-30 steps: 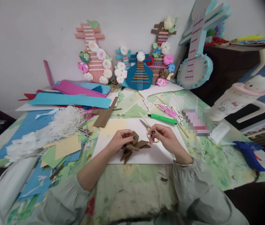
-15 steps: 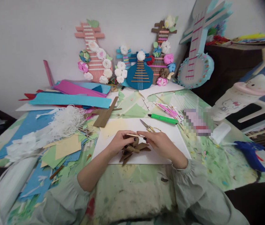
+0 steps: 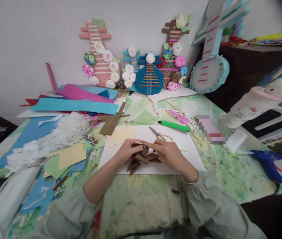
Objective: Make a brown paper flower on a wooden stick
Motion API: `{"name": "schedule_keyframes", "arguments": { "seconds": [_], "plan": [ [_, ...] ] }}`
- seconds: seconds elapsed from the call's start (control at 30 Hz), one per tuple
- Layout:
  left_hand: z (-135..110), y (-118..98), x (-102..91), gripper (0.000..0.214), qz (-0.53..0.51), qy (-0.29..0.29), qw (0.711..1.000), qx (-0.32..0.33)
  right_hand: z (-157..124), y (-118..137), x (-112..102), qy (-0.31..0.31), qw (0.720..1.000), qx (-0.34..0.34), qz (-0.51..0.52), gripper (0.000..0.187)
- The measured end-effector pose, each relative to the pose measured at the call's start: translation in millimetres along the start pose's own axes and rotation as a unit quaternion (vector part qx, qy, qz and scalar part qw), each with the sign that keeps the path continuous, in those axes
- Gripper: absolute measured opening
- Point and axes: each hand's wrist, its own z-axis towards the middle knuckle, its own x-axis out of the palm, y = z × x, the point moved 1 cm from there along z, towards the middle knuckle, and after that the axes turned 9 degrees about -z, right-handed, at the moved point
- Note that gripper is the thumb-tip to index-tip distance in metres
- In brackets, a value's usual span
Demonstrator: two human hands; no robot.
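Presently, one brown crepe-paper piece with folded, pointed flaps, part-worked by the look of it, at the lower centre of the frame, above the near edge of a plain white rectangular sheet. Left hand: nearly closed, thumb and fingers pinching the upper part of the piece. Right hand: fingers curled, index finger extended to the left fingertips, holding a thin, pale, straight stick, which shows at those fingertips and again right of the hand. Done: paper cut, folded and gathered towards its middle. Left, as judged from its loose state: shaping of the upper part under the fingers; flaps unsecured. For comparison, one rounded brown paper flower, apparently complete, on the brown lute-shaped model at the upper right of centre. Condition of the piece: matt, dull brown, creased; narrow flaps splayed left, right and downward; a tucked fold at the centre; upper part largely covered by fingers, its form not readable. Adjacent: metal scissors with gold-coloured handles, lying beyond the right hand; flat brown crepe-paper strip, left of centre.
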Motion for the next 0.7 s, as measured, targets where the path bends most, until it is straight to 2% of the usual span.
{"name": "schedule_keyframes", "arguments": {
  "seconds": [0.17, 0.43, 0.57, 0.7],
  "plan": [
    [3.3, 3.7, -3.4, 0.033, -0.008, -0.015, 1.0, 0.014, -0.6, 0.4, -1.2, -0.028, 0.999, 0.019, 0.037, 0.068],
    [2.6, 3.4, -6.0, 0.032, 0.057, -0.04, 0.997, 0.044, 0.0, -0.6, 2.4, -0.055, 0.994, 0.022, 0.091, 0.057],
    [0.5, -0.6, -2.7, 0.029, 0.1, -0.026, 0.993, 0.058, 2.8, -1.1, 2.9, -0.074, 0.986, 0.092, 0.115, 0.026],
    [-0.4, -3.6, 1.4, 0.03, 0.131, -0.015, 0.99, 0.049, 4.7, 0.6, 2.2, -0.092, 0.98, 0.135, 0.117, 0.03]
  ]
}}
